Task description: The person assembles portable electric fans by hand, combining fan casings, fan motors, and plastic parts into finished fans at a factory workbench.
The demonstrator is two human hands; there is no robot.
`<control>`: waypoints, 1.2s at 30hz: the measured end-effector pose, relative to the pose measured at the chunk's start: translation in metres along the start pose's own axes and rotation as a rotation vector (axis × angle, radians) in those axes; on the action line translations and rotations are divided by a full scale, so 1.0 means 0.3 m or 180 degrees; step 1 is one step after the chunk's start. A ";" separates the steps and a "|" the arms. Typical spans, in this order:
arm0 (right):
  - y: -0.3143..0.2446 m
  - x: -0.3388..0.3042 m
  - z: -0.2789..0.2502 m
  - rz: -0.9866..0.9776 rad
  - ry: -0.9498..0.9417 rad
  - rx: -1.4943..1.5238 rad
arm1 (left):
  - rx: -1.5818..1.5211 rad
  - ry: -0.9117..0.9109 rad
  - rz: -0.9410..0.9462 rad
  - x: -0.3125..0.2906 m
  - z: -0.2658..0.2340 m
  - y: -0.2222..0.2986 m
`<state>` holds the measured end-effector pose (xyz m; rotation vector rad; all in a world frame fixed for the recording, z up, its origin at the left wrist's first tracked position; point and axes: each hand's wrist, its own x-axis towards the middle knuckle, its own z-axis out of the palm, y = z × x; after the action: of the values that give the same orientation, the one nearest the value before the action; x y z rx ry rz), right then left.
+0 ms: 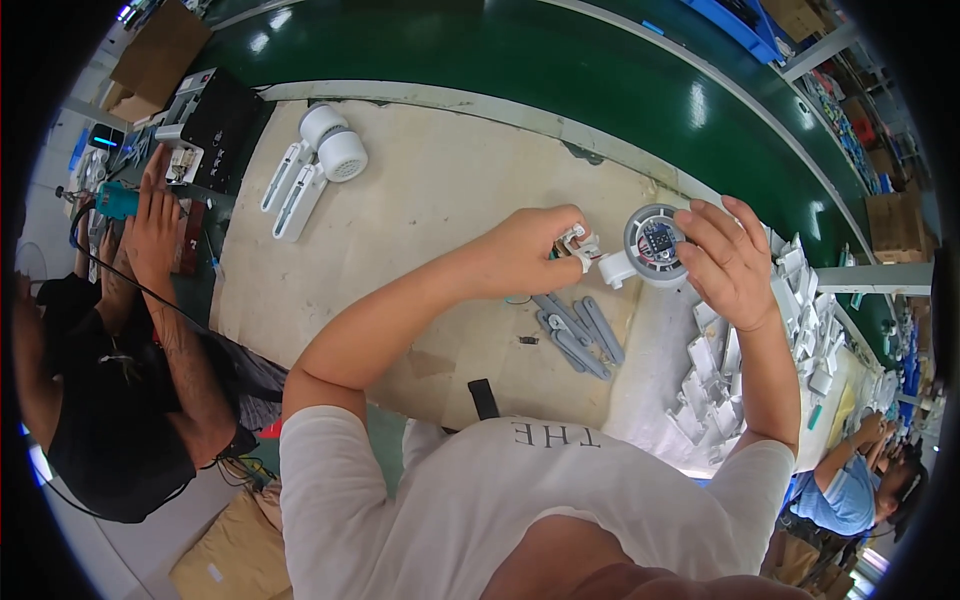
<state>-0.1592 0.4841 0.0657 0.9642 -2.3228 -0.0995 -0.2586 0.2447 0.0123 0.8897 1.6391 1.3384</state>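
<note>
My left hand (540,250) is closed around a small white plastic part (578,246) with thin wires showing at its edge. Just to the right, my right hand (728,262) grips the side of a round white housing (655,240), some of its fingers raised. The housing's open face shows a grey ring and a dark circuit board (660,238); a short white arm (616,268) sticks out toward my left hand. Below on the table lie several grey elongated plastic pieces (575,335) and a small dark piece (528,341).
White double-headed units with long slotted legs (330,155) rest at the table's far left. A pile of white plastic parts (715,375) covers the right side. A co-worker at left has a hand (152,235) by a teal tool (117,200) near a black box (222,130). Another person (850,490) sits at far right.
</note>
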 end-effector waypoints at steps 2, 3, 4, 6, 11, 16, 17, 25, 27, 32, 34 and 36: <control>-0.006 0.011 -0.004 0.0112 -0.0058 0.0085 | 0.0263 0.0085 0.0179 -0.003 0.003 0.000; -0.008 0.012 -0.005 0.0113 -0.0064 0.0088 | 0.0526 0.0159 0.0275 -0.004 0.007 0.003; -0.010 0.014 -0.005 0.0183 -0.0099 0.0146 | 0.0791 0.0234 0.0372 -0.005 0.010 0.005; -0.016 0.020 -0.010 0.0249 -0.0135 0.0204 | 0.0842 0.0284 0.0389 -0.009 0.015 0.009; -0.045 0.073 -0.044 0.0480 -0.0513 0.0872 | 0.1168 0.0416 0.0472 -0.012 0.013 0.014; -0.085 0.096 -0.055 0.1765 -0.0937 0.1764 | 0.1483 0.0392 0.0328 0.000 0.025 0.013; -0.088 0.098 -0.056 0.1942 -0.1009 0.1821 | 0.1504 0.0339 0.0352 0.005 0.029 0.013; -0.045 0.044 -0.010 0.2209 -0.1088 0.2306 | 0.1658 0.0407 -0.0025 -0.009 0.082 0.073; -0.036 0.040 -0.016 0.1944 -0.1104 0.2378 | 0.1547 0.0178 0.0149 -0.008 0.076 0.064; -0.055 -0.086 -0.029 0.2551 -0.0775 0.2481 | 0.0730 -0.0135 0.0024 0.029 0.114 0.011; -0.070 -0.154 -0.084 0.3177 -0.0777 0.2003 | -0.0706 0.0522 -0.0013 0.049 0.089 -0.022; -0.106 -0.248 -0.147 0.3551 -0.1480 0.1244 | -0.0901 0.0839 0.0059 0.066 0.043 -0.058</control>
<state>-0.0740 0.5171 0.0541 -0.3630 -3.0301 0.6589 -0.2553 0.2645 -0.0090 0.5808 1.5829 1.7081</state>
